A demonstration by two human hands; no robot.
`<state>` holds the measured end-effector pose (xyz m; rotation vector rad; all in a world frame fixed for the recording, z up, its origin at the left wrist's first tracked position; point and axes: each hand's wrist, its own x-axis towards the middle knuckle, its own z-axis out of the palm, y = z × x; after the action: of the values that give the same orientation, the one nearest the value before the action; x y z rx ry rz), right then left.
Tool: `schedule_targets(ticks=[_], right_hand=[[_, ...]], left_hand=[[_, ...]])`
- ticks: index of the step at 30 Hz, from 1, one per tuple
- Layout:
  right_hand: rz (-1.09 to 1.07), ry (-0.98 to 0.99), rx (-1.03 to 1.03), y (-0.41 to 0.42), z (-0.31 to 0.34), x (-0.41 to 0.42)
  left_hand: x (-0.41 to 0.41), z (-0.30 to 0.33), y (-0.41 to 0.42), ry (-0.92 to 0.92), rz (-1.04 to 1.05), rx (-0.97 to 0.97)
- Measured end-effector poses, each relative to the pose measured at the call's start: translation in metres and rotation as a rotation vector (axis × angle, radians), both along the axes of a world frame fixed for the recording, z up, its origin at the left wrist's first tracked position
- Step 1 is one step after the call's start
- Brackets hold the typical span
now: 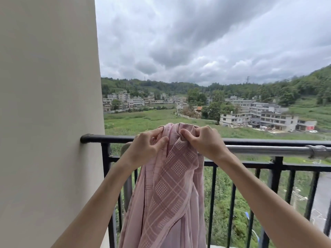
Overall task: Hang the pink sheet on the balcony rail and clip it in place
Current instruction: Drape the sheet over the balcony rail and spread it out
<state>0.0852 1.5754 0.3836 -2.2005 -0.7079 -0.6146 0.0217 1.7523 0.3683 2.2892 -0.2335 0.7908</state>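
At the balcony edge, head view: pink sheet [170, 185] is held bunched up in front of the black balcony rail [268, 141], its top raised just above rail height, the rest hanging down near the bars. Left hand [145, 146] is closed on the sheet's upper left fold, fabric pinched between thumb and fingers. Right hand [204, 140] is closed on the upper right fold, knuckles up. Hands are set close together, apart by a narrow strip of cloth. Silver pipe [268, 151] is seen just near of the rail, right side. Beige wall [48, 104] fills the left. Fields and buildings lie far beyond
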Motion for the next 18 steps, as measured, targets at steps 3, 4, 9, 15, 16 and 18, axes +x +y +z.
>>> schedule_targets(ticks=[3,4,9,15,16,18], right_hand=[[0.015,-0.164,0.083,-0.004,-0.04,-0.02],[0.028,-0.212,0.129,-0.005,-0.053,-0.027],[0.305,0.014,0.467,-0.008,-0.109,-0.051],[0.685,0.532,0.63,0.005,-0.136,-0.055],[0.709,0.59,0.623,0.005,-0.141,-0.054],[0.723,0.656,0.591,0.005,-0.151,-0.05]], left_hand=[[-0.008,-0.026,-0.014,-0.205,0.117,-0.03],[-0.012,-0.034,-0.019,-0.239,0.095,-0.067],[-0.03,-0.076,-0.03,-0.218,-0.008,-0.38],[-0.04,-0.109,-0.043,0.087,-0.154,-0.55],[-0.039,-0.112,-0.044,0.115,-0.139,-0.539],[-0.04,-0.113,-0.043,0.139,-0.042,-0.498]])
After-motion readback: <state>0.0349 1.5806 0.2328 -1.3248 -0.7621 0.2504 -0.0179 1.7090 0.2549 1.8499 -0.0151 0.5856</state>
